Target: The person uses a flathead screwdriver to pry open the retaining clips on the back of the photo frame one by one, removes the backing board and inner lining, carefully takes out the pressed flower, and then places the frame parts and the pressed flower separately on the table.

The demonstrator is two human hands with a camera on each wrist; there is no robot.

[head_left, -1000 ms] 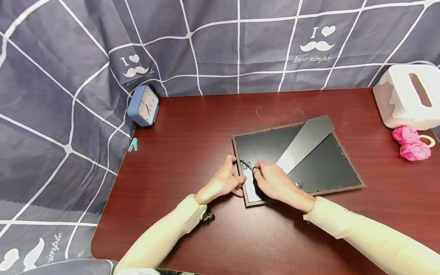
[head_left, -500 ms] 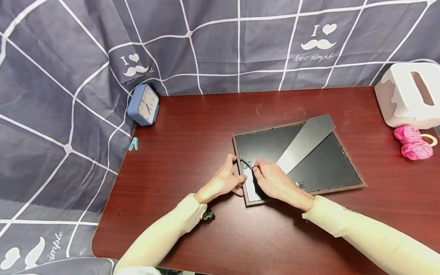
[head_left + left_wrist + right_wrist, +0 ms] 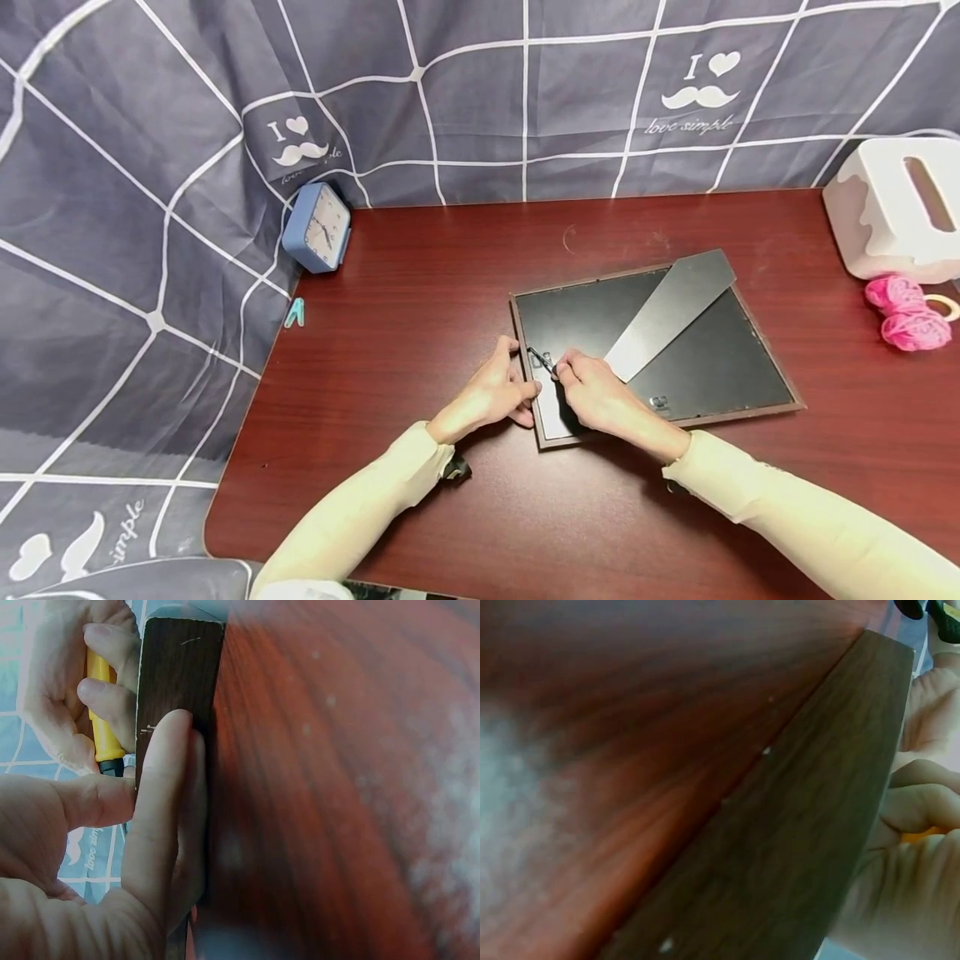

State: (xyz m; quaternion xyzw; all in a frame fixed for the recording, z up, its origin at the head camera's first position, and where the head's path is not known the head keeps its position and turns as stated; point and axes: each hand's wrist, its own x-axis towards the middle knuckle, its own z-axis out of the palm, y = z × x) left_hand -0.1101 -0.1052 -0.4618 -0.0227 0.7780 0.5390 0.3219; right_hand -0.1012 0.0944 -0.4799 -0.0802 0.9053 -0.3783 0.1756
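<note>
— Where the picture frame (image 3: 652,350) lies face down, right of centre in the head view on the dark red table (image 3: 420,283): both forearms in from the bottom edge, cream sleeves to the wrist, meeting at the frame's left rail.

— And the left hand (image 3: 491,396)?

— Set against the outer side of that rail, just left of centre. Fingers straight along the wood in the left wrist view (image 3: 161,787), thumb reaching across toward them, pressing rather than curling round anything.

— The right hand (image 3: 596,396)?

— Knuckles up over the frame's lower left corner, fingers curled round a small tool with a yellow handle (image 3: 101,727) and a thin dark tip (image 3: 542,360), the tip down on the black backing close to the rail. Yellow also seen between the curled fingers at the right edge of the right wrist view (image 3: 919,836).

— Anything loose on the frame?

— A grey stand flap (image 3: 667,312), lying aslant from the middle of the backing to the frame's upper right corner.

— Elsewhere?

— Blue clock (image 3: 318,227) at the table's upper left corner against the grey checked cloth (image 3: 150,167); small teal clip (image 3: 295,312) below it at the left edge. White tissue box (image 3: 896,208) at far right, pink yarn (image 3: 903,312) just beneath.
</note>
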